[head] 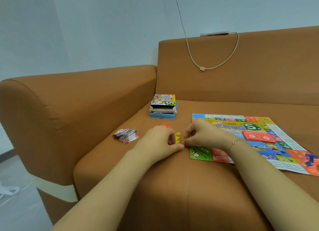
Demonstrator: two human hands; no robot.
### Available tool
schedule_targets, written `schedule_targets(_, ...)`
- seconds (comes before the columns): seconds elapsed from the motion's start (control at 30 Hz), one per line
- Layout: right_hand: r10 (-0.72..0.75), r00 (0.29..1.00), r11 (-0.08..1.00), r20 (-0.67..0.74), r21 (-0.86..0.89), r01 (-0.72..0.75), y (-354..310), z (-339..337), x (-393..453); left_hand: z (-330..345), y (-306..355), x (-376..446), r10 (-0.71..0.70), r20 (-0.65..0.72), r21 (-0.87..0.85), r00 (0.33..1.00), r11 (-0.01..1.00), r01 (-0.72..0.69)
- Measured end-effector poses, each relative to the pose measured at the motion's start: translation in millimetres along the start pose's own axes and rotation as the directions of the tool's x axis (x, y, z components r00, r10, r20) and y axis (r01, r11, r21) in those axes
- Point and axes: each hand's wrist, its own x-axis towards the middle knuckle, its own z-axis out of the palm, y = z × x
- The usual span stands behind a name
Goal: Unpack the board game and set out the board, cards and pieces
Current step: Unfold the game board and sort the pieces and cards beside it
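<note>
On a smooth tan sofa [103, 120] against a pale wall, a small yellow plastic piece [177, 138] is pinched by left hand [160, 141] and right hand [201, 133] beside the flat glossy paper board [269, 127].

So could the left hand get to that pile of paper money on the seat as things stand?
Probably yes. The pile of paper money lies in the open on the sofa seat, just outward of the left hand, with nothing between them. But that hand is pinching the yellow pieces and would need to release them.
</note>
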Motion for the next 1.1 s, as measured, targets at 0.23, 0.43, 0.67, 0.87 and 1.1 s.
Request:
schedule_targets(0.23,0.039,0.999,0.995,0.027,0.089,-0.041,6,-10,-5,-3,0,-3,0.028,-0.023,0.013,0.999,1.0,-0.027)
schedule_targets(0.43,0.021,0.999,1.0,0.038,0.019,-0.022,7,-5,-2,-1,-5,-3,0.067,-0.027,-0.06,0.997,0.996,-0.069)
schedule_targets(0.67,0.01,0.996,0.997,-0.084,-0.081,-0.017,10,2,4,-9,-10,-4,0.059,0.036,-0.164,0.998,0.985,-0.053)
schedule_targets(0.87,-0.029,0.999,0.999,-0.038,-0.033,0.028,9,-1,0,-26,-20,-8,0.009,0.198,-0.237,0.98,0.971,0.039)
schedule_targets(1.1,-0.11,0.993,0.993,0.042,0.046,0.108,1,5,-1,-21,-19,-7,-0.012,0.162,-0.282,0.987,0.958,0.058)
